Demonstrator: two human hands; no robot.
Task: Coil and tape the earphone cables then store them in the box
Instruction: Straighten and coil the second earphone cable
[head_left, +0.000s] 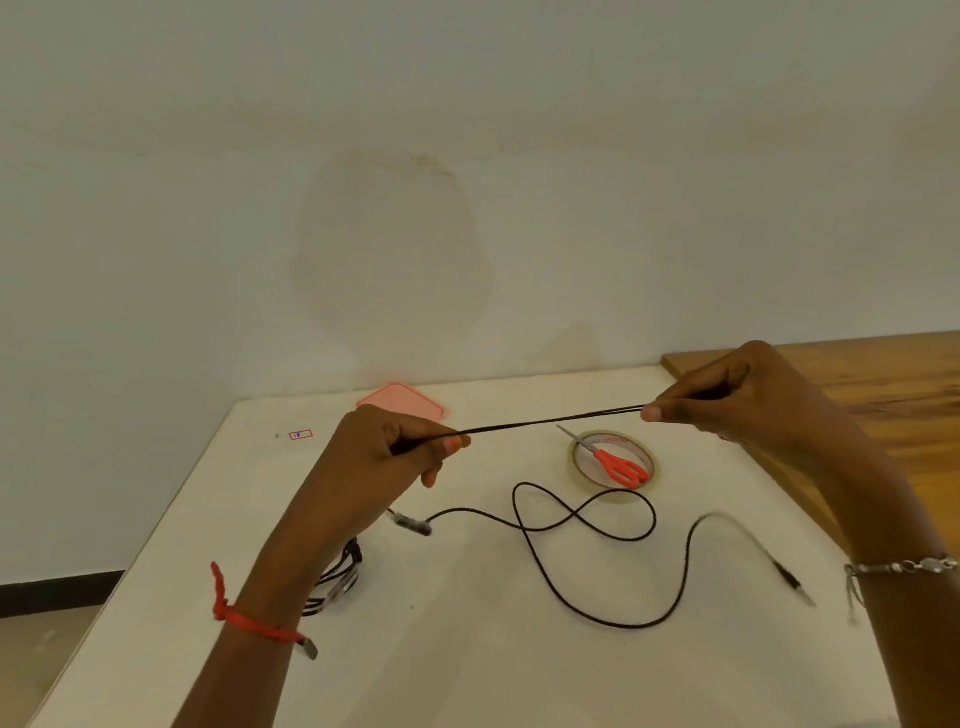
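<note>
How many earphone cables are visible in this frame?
2, as far as shows: one loose cable stretched between the left hand and right hand, its rest trailing over the table; one coiled bundle partly hidden behind the left forearm.

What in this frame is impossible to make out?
Head view:
1. Pink container: its near edge is behind the left hand; box or lid unclear.
2. Bundle: mostly under the left forearm.
3. Sticker: writing too small.
4. Plug: blurred.
</note>
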